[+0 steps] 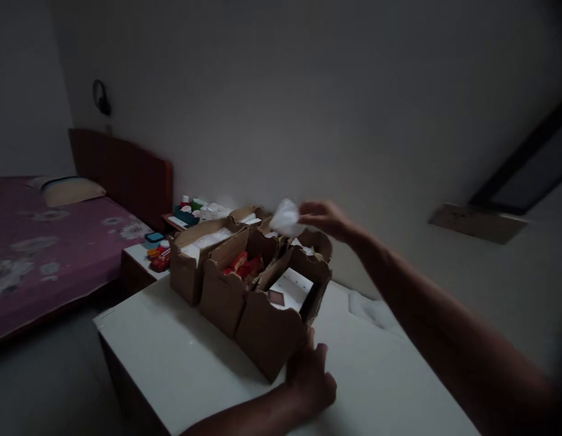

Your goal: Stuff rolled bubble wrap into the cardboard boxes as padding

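Note:
Several brown cardboard boxes with wavy rims stand grouped on the white table. My left hand (310,376) is low at the near right corner of the front cardboard box (269,330), its fingers bent against the side; part of the grip is hidden. Inside that box lie a white dotted piece (292,286) and a small brownish square (276,297). Above the back boxes, my right hand (325,219) pinches a crumpled, whitish see-through plastic bag (285,218). The middle box (221,297) contains red packets (244,266). White plastic-like contents (206,242) fill the left box (185,278).
The white table (172,357) has its front left corner near the floor gap by the bed (49,254). A smaller side table (142,260) carries a red toy car (160,260). Bottles (185,203) stand farther back. The wall (281,109) rises behind the boxes.

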{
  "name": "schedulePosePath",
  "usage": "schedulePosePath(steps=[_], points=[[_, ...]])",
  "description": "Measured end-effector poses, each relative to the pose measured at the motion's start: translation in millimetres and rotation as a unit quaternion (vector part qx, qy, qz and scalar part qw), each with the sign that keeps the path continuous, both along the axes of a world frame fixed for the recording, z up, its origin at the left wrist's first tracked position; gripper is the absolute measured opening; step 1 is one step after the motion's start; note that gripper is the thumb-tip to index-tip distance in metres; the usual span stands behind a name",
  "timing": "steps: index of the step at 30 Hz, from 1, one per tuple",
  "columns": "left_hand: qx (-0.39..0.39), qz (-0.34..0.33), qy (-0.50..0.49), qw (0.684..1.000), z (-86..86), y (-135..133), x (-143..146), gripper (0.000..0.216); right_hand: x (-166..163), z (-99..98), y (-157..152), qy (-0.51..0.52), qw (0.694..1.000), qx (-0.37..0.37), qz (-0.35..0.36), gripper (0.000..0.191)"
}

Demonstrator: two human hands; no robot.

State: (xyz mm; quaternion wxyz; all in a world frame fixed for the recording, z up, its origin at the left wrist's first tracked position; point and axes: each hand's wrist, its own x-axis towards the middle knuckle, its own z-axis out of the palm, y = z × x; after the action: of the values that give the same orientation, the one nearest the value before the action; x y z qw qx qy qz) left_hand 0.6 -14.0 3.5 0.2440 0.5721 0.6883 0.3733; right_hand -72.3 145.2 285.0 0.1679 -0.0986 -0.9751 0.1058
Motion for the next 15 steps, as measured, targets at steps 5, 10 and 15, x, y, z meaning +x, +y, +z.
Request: schedulePosePath(steps=[5, 10, 15], points=[[-0.004, -0.003, -0.004, 1.000, 0.3, -1.4, 3.1, 0.060, 124.1, 25.8, 71.6, 0.055, 0.962, -0.033, -0.266, 0.037], [-0.009, 0.010, 0.010, 1.000, 0.0, 0.0, 5.4, 0.055, 128.3, 3.8, 82.5, 0.008, 0.970, 0.015, -0.244, 0.031], [-0.019, 0.008, 0.005, 1.000, -13.1, 5.7, 7.8, 0.060, 39.1, -35.1, 84.3, -0.076, 0.978, 0.049, -0.188, 0.025]])
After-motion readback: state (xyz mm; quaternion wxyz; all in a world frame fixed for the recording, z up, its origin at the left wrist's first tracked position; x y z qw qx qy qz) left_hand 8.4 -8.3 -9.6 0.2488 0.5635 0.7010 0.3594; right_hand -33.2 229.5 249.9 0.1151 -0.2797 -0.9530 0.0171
